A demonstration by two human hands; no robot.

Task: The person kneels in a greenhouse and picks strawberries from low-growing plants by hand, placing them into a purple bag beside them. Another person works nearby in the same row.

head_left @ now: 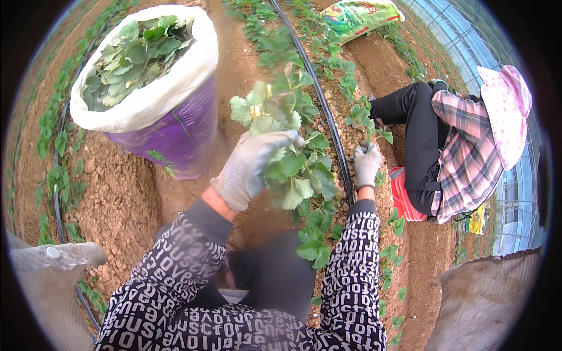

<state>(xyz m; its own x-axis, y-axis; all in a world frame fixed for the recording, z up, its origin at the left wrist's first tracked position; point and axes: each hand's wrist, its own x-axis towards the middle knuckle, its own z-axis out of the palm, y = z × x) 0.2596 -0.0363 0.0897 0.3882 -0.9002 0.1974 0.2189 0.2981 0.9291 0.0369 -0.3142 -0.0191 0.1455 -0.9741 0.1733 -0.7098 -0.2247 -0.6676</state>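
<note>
My left hand (257, 164), in a pale knit glove with a grey coating, is closed around a bunch of picked strawberry leaves (263, 116) over the near plant row. Across the black drip hose (327, 101), my right hand (366, 162), gloved alike, has its fingers curled at the base of a small strawberry plant (362, 114); whether they pinch a stem is hidden. At the upper left stands a purple sack (175, 127) with a rolled white rim, filled with picked leaves (131, 66).
On the right a co-worker (465, 153) in a plaid shirt and pink hat sits on a red seat (404, 197) between beds. A green printed sack (362, 19) lies at the top. Strawberry rows and another drip hose (57, 197) run along the soil beds.
</note>
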